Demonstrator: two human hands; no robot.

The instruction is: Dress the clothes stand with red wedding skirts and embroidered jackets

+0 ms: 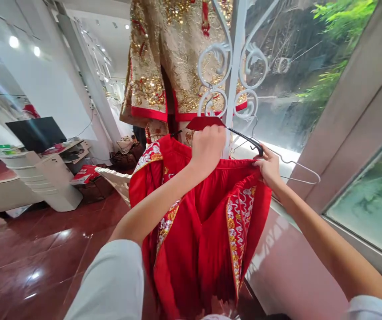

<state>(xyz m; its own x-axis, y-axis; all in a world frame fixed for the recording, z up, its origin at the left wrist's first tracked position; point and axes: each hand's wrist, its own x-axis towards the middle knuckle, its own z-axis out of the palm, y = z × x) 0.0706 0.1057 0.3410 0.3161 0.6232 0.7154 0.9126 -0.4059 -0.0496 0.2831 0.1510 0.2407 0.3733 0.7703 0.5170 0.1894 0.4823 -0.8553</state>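
A red skirt [184,231] with silver and gold embroidered panels hangs in front of me, its waistband at the top. My left hand [209,144] is closed at the middle of the waistband, with a dark red flap of cloth [206,122] sticking out above the knuckles. My right hand [268,168] pinches the waistband's right corner, close against the end of a black hanger [242,135]. The hanger runs behind my left hand, so its middle is hidden. Exactly what lies inside my left fist is covered by the fingers.
Behind the skirt hangs a gold sequined garment [187,66] with red trim, beside a white scrolled metal stand [235,58]. A wire hanger [306,181] sticks out at right, near the window [287,89]. At left stand a white desk [44,178] and a dark monitor [37,135].
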